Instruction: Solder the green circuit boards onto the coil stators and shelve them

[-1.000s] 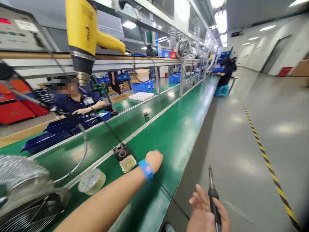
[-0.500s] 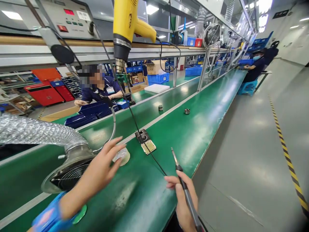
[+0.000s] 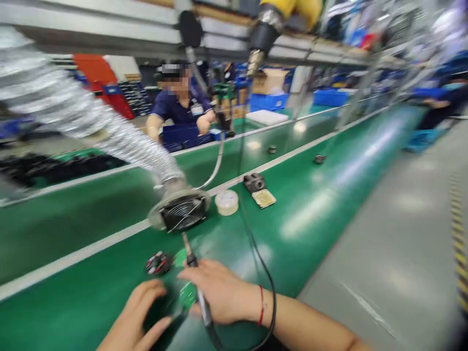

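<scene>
A soldering iron (image 3: pixel 203 306) is gripped in my right hand (image 3: pixel 230 295), its metal tip pointing up and away over the green bench. Fingers curved and apart, my left hand (image 3: pixel 137 314) holds nothing. Just beyond its fingertips lies a small round part with red and black bits (image 3: pixel 158 263), apart from the hand. Two green discs are beside the iron: one flat disc (image 3: pixel 180 258) past my right fingers and another disc (image 3: pixel 187 295) next to the handle. The iron's black cord (image 3: pixel 271 292) loops over my right wrist.
A fume fan (image 3: pixel 185 214) on a silver duct (image 3: pixel 120 146) stands ahead. Beyond are a tape roll (image 3: pixel 226 203), a black iron holder (image 3: pixel 255 182) with a yellowish sponge (image 3: pixel 263 198), and a metal part (image 3: pixel 320 159). A yellow heat gun (image 3: pixel 266 24) hangs overhead. A co-worker (image 3: pixel 181 105) sits opposite.
My view has swung left and down. The right hand has carried the soldering iron left across the bench. My left hand has drawn back from beside the tape roll toward the round part.
</scene>
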